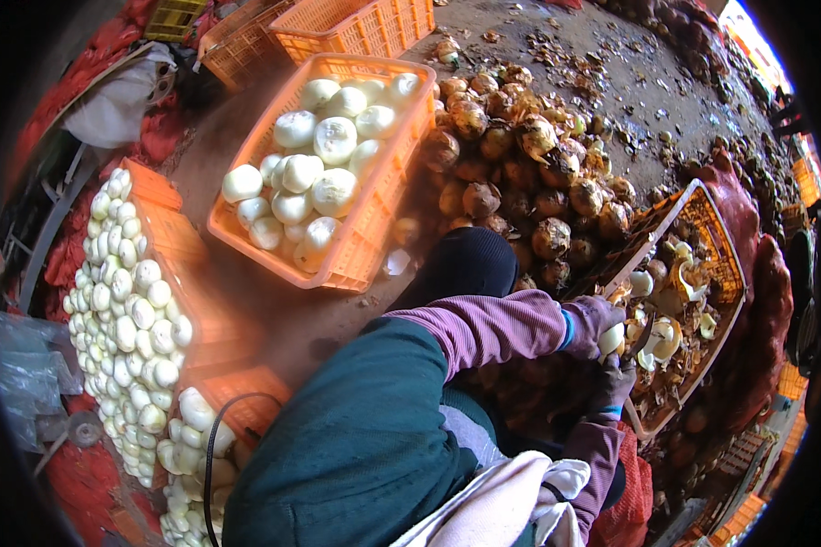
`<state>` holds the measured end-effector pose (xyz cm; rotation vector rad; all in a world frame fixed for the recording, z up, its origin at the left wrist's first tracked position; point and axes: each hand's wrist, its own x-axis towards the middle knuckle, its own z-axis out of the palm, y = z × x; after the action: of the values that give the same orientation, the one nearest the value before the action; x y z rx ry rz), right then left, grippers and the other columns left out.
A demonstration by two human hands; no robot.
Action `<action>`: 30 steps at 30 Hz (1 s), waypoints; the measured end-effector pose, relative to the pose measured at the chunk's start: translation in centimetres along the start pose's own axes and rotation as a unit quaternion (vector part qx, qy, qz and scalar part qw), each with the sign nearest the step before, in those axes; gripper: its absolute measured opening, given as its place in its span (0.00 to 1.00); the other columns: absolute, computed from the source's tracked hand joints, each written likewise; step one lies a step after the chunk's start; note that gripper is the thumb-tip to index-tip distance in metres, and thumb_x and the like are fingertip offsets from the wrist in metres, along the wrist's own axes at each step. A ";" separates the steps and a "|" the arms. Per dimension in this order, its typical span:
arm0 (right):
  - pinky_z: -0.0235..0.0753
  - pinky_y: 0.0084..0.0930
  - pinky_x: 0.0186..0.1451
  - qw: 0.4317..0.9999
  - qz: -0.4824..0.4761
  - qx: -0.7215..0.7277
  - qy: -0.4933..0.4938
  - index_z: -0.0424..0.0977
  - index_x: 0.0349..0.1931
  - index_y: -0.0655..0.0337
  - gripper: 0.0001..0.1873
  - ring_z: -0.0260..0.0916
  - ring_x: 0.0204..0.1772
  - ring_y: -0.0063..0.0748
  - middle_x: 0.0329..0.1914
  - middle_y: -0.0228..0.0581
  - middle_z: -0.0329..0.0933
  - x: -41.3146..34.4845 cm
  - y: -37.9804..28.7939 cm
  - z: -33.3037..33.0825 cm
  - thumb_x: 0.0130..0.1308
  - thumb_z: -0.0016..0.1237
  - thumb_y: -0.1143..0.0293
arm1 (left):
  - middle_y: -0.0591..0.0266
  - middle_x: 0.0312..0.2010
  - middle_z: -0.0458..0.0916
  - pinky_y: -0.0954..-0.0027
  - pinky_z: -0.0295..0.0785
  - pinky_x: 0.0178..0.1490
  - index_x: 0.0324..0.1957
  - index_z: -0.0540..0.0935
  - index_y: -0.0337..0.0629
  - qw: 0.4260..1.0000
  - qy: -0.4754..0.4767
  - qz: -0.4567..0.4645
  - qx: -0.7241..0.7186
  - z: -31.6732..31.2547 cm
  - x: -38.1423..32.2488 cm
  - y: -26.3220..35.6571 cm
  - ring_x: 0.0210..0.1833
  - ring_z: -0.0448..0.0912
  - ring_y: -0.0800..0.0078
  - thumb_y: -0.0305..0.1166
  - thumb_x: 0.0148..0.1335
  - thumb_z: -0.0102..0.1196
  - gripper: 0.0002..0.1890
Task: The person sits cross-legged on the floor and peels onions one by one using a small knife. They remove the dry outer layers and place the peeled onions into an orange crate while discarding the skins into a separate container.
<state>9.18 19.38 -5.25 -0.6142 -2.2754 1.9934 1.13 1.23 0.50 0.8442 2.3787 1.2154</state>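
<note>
My left hand (590, 327), in a dark purple glove, grips a peeled white onion (611, 340) over the edge of an orange crate. Just below it my right hand (614, 381), gloved too, holds a knife (642, 340) whose curved blade points up and away, close to the onion. Part of the onion is hidden by my fingers. Beneath both hands the tilted crate (724, 241) contains onion skins (687, 280) and pale peel pieces. Unpeeled brown onions (551, 239) are heaped on the floor beyond my left forearm.
An orange crate (376, 239) of peeled onions (335, 140) stands ahead to the left. More filled crates (178, 273) line the far left. Stacked orange crates (356, 31) stand at the back. Red mesh sacks (759, 301) lie beyond the peel crate. Scraps litter the floor (629, 75).
</note>
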 end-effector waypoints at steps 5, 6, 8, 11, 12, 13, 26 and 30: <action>0.74 0.23 0.32 0.996 0.038 0.075 0.042 0.73 0.40 0.68 0.09 0.73 0.30 0.27 0.33 0.36 0.76 -1.1 -0.6 0.6 0.63 0.44 0.73 | 0.58 0.40 0.82 0.67 0.76 0.48 0.51 0.75 0.42 0.927 0.090 -0.102 -0.350 0.5 0.7 -1.7 0.45 0.80 0.69 0.31 0.33 0.75 0.37; 0.74 0.23 0.31 0.997 0.041 0.063 0.035 0.73 0.40 0.67 0.09 0.74 0.30 0.28 0.33 0.36 0.76 -1.2 -0.5 0.4 0.63 0.44 0.71 | 0.59 0.40 0.81 0.67 0.76 0.47 0.51 0.76 0.43 0.894 0.122 -0.109 -0.417 0.4 0.9 -1.9 0.44 0.79 0.70 0.29 0.31 0.76 0.37; 0.74 0.23 0.30 0.991 0.087 0.081 0.053 0.73 0.40 0.65 0.10 0.74 0.31 0.28 0.34 0.36 0.76 -2.2 -2.1 1.1 0.64 0.44 0.69 | 0.61 0.40 0.81 0.69 0.77 0.46 0.50 0.76 0.43 0.844 0.174 -0.131 -0.490 -2.7 -0.6 -0.5 0.43 0.79 0.71 0.23 0.29 0.76 0.38; 0.74 0.24 0.31 0.988 0.133 0.067 0.049 0.72 0.43 0.63 0.11 0.74 0.34 0.27 0.37 0.33 0.74 -2.1 -3.9 0.7 0.64 0.44 0.66 | 0.60 0.42 0.80 0.68 0.78 0.49 0.53 0.73 0.42 0.769 0.324 -0.057 -0.548 -9.1 -5.2 0.9 0.44 0.79 0.68 0.25 0.34 0.76 0.38; 0.74 0.22 0.32 0.987 0.090 0.114 0.071 0.72 0.44 0.63 0.12 0.73 0.35 0.26 0.37 0.33 0.74 -1.0 -2.5 -0.7 0.65 0.45 0.66 | 0.60 0.43 0.79 0.68 0.78 0.49 0.52 0.73 0.43 0.761 0.363 -0.013 -0.538 -11.2 -6.7 0.4 0.44 0.78 0.68 0.27 0.34 0.76 0.38; 0.74 0.21 0.34 0.981 0.054 0.164 0.089 0.72 0.45 0.63 0.13 0.73 0.36 0.26 0.38 0.33 0.74 -0.2 -1.3 -1.6 0.65 0.45 0.65 | 0.60 0.43 0.78 0.68 0.78 0.47 0.52 0.72 0.42 0.774 0.434 0.005 -0.461 -13.2 -8.5 -0.9 0.43 0.78 0.69 0.26 0.38 0.74 0.35; 0.75 0.22 0.35 0.934 0.140 0.327 0.027 0.71 0.50 0.61 0.18 0.72 0.34 0.28 0.39 0.37 0.76 -2.6 -7.1 -1.9 0.67 0.48 0.60 | 0.58 0.48 0.77 0.65 0.76 0.50 0.54 0.73 0.40 0.572 0.770 -0.203 -0.200 -23.4 -39.7 -20.3 0.47 0.78 0.67 0.22 0.49 0.67 0.28; 0.75 0.22 0.35 0.925 0.162 0.344 0.007 0.71 0.51 0.60 0.18 0.72 0.33 0.28 0.39 0.37 0.76 -2.7 -7.6 -1.6 0.67 0.48 0.59 | 0.55 0.50 0.76 0.68 0.74 0.53 0.57 0.71 0.35 0.641 0.691 -0.270 0.200 -22.4 -37.7 -17.8 0.50 0.75 0.69 0.23 0.55 0.63 0.27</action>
<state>10.15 19.35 2.91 -0.9407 -1.3452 2.6911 11.70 -44.88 0.03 -1.3018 3.5918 1.1669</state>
